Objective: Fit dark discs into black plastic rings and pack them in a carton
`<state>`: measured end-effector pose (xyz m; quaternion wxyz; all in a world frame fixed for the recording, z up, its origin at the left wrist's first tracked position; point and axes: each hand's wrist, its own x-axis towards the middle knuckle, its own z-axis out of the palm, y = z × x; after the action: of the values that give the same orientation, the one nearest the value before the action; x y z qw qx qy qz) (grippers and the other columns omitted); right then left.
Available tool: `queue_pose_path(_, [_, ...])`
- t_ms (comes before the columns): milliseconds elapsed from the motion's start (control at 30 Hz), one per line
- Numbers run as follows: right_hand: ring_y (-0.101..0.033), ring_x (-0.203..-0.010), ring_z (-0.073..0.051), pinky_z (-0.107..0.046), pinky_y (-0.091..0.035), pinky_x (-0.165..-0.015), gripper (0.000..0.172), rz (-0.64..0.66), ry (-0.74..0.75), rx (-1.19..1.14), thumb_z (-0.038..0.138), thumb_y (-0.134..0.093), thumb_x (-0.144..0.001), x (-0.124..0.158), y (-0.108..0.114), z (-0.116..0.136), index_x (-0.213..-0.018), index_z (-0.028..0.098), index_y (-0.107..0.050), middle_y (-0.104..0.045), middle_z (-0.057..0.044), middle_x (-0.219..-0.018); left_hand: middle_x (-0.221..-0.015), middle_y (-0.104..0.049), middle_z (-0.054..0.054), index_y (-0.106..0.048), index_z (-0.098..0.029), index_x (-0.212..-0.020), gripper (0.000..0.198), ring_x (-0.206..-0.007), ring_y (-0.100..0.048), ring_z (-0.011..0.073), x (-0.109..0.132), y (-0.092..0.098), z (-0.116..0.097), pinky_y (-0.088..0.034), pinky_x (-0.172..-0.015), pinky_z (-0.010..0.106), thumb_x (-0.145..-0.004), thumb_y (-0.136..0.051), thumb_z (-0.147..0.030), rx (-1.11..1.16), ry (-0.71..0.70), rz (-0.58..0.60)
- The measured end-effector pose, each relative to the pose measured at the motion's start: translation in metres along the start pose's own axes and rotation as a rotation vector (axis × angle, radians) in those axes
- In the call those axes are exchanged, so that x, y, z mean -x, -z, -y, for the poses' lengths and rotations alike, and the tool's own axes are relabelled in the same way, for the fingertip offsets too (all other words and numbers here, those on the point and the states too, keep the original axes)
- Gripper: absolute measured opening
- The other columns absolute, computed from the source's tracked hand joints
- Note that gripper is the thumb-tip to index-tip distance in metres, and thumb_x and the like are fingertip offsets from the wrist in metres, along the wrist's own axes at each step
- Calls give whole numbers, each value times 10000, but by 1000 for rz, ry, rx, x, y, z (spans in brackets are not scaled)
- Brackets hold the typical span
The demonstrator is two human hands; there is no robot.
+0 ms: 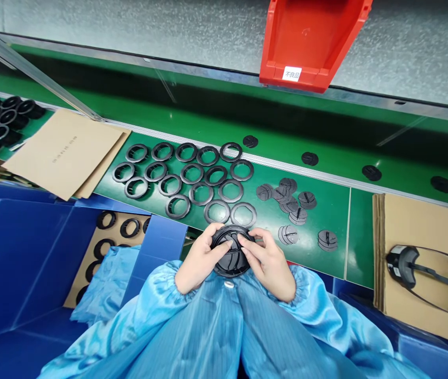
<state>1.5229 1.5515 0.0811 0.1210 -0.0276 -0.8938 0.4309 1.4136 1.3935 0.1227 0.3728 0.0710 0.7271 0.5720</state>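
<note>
Close to my body, both hands hold a round black plastic vent (232, 259), a ring with a slatted disc inside it. My left hand (203, 256) grips its left rim, the thumb lying on the disc. From the right, my right hand (270, 263) grips the other side, with fingertips pressing near the disc's centre. Just beyond my hands, several black rings (202, 193) lie in rough rows on the green table (247, 231). Right of them is a loose cluster of black slatted discs (287, 197); another disc (327, 240) lies apart.
A red bin (306, 45) hangs above the back. Cardboard sheets (63, 152) lie at left, beside black cylindrical parts (0, 118). A blue box (30, 258) holds more rings and blue cloth. On the right cardboard stack (425, 216) rests a black strapped device (403, 263).
</note>
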Motion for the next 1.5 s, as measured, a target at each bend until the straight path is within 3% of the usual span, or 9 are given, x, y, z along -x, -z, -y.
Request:
queue_pose_path(267, [-602, -967, -213, -375, -576, -841, 318, -15, -5, 27, 213, -480, -1004, -2, 1, 4, -1271, 178, -649, -502, -138, -1171, -976, -607, -3, -558, -194, -1030, 230, -932, -568, 166, -3, 1, 2, -452, -850, 272, -852, -662, -295, -4, -29, -10])
queue_pose_path(500, [-562, -1060, -210, -367, -551, -920, 300, -39, -64, -111, 221, -493, -1000, -4, -4, -1, -1250, 215, -659, -495, -109, -1140, -956, -590, -7, -538, -189, -1024, 233, -905, -553, 157, -4, 1, 2, -463, -817, 265, -847, -655, -287, 20, 13, -3])
queue_pose_path(933, [-574, -1020, -195, -359, -554, -918, 280, 56, -65, -191, 207, -503, -986, -6, 0, -13, -1198, 241, -682, -474, -98, -1149, -1020, -589, 13, -514, -198, -1074, 285, -973, -544, 176, -4, 2, -2, -443, -867, 285, -867, -661, -327, 0, 5, 81])
queue_pose_path(1300, [-569, -1075, -213, -385, -538, -958, 276, -94, -92, -110, 226, -519, -984, -4, -7, -5, -1224, 235, -655, -492, -107, -1174, -978, -606, -3, -541, -200, -1036, 253, -946, -559, 166, -6, -5, -2, -456, -858, 272, -842, -669, -299, 66, 31, 1])
queue_pose_path(1500, [-564, -1115, -222, -379, -529, -941, 196, -145, -135, -170, 241, -536, -970, -4, -6, -3, -1151, 224, -608, -479, -112, -1201, -995, -613, -3, -544, -198, -1061, 272, -950, -557, 157, -7, -5, -2, -460, -864, 261, -845, -676, -298, 103, 32, 23])
